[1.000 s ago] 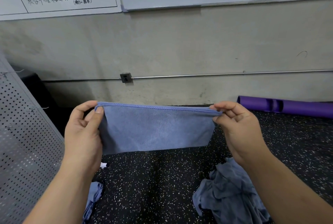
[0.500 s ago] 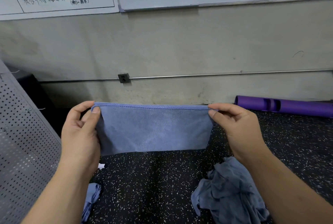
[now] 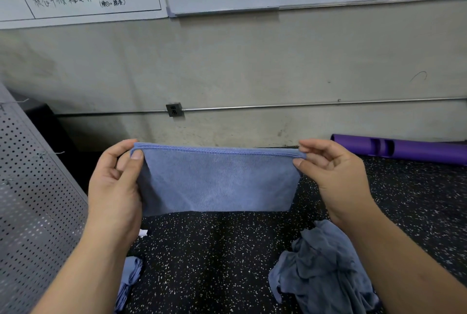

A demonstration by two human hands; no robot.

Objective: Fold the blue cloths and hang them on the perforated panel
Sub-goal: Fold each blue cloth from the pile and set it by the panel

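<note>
Both hands pinch the blue cloth (image 3: 217, 179): left hand (image 3: 113, 187) w/ thumb, right hand (image 3: 333, 174) at corners (edges aligned). Keep it taut, then fold again.

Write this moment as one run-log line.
left hand: pinches blue cloth, top corner | right hand: pinches other top corner | status: not yet hung

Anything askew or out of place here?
The held cloth is neat, pinched level by left hand and right hand. Untidy: a crumpled cloth pile on the floor at lower right, and another cloth lying by the perforated panel, not hung.
</note>
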